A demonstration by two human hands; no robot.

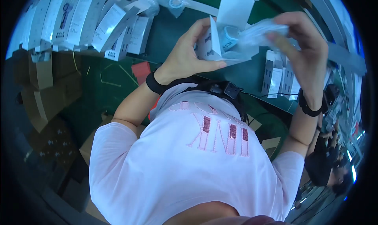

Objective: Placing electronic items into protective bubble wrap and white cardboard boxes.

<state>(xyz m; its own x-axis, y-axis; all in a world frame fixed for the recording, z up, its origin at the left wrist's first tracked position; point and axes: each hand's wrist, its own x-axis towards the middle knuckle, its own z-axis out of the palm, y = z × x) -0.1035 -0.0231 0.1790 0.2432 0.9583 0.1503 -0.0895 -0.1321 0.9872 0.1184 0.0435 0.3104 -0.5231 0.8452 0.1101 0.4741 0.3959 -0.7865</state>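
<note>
My left hand (187, 54) is wrapped round a small white cardboard box (205, 45) above the table, its thumb along the near side. The box's lid flap (236, 8) stands up at the far side. Inside sits a light-blue rounded item (229, 37), partly hidden by the box walls. At the right of the box, my right hand (305, 44) pinches a crinkled clear plastic bag (262, 33) between thumb and fingers. The bag's lower left end hangs over the box opening. Its whitish contents are blurred.
Several white printed boxes (80, 22) stand in a row at the far left of the dark green table (165, 28). More white boxes (275, 73) stand at the right. Brown cartons (43, 91) lie at the left. Another person (325, 162) is at the far right.
</note>
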